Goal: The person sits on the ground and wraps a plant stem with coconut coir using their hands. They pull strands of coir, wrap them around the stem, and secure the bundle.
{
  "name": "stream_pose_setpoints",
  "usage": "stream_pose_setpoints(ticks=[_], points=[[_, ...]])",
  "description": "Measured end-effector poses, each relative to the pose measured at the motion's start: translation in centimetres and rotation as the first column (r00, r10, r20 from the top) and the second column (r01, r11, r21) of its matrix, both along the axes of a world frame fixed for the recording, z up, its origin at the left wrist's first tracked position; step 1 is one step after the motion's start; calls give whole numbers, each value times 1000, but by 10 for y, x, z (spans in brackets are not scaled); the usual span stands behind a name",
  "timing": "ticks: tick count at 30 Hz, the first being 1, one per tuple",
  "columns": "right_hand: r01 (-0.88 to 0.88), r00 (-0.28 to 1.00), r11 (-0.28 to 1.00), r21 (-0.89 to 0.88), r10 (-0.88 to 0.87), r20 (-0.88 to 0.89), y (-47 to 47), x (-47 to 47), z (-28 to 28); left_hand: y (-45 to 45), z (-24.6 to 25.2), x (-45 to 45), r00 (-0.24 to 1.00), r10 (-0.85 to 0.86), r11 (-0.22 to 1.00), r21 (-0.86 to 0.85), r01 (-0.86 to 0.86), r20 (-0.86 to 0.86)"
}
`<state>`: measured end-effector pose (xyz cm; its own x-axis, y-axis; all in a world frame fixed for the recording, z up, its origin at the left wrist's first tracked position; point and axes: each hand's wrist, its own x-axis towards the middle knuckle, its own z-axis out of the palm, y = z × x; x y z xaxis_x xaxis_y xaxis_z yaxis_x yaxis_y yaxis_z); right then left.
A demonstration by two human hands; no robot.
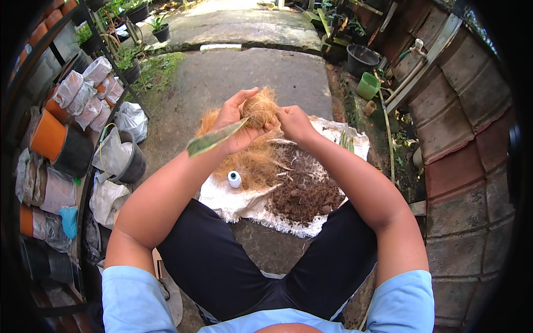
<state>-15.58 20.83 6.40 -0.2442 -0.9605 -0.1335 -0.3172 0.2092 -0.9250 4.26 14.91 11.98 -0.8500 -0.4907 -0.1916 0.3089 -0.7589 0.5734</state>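
Note:
My left hand (234,120) holds a ball of coconut fibre (259,109) with thread wound about it. From the ball a variegated snake plant leaf (216,137) sticks out toward me, over my left wrist. Against the ball's right side, my right hand (295,123) has its fingers pinched together; whether thread is between them is too small to tell. Below, a white thread spool (234,179) stands by loose coconut fibre (250,164). Dark soil (306,197) with roots lies to the right on a white woven sack (245,204).
On the left, a rack holds plastic-wrapped bundles (79,93) and orange pots (48,135), with a black bucket (135,160) beside it. A black basin (363,58), a green container (368,85) and a tap (418,46) are at the right, along a wall of tiles (454,187).

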Motion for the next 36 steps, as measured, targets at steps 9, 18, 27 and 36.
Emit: stream_pose_setpoints(ticks=[9, 18, 27, 36], points=[[-246, 931, 943, -225, 166, -325, 27, 6, -7, 5, -8, 7, 982, 103, 986, -148, -79, 158], [-323, 830, 944, 71, 319, -457, 43, 38, 5, 4, -5, -2, 858, 182, 930, -367, 8, 480], [-408, 743, 913, 2, 333, -580, 55, 56, 24, 9, -11, -14, 915, 213, 948, -299, -108, 344], [-353, 561, 880, 318, 471, -680, 55, 65, 35, 5, -10, -12, 922, 213, 944, -312, -109, 323]])
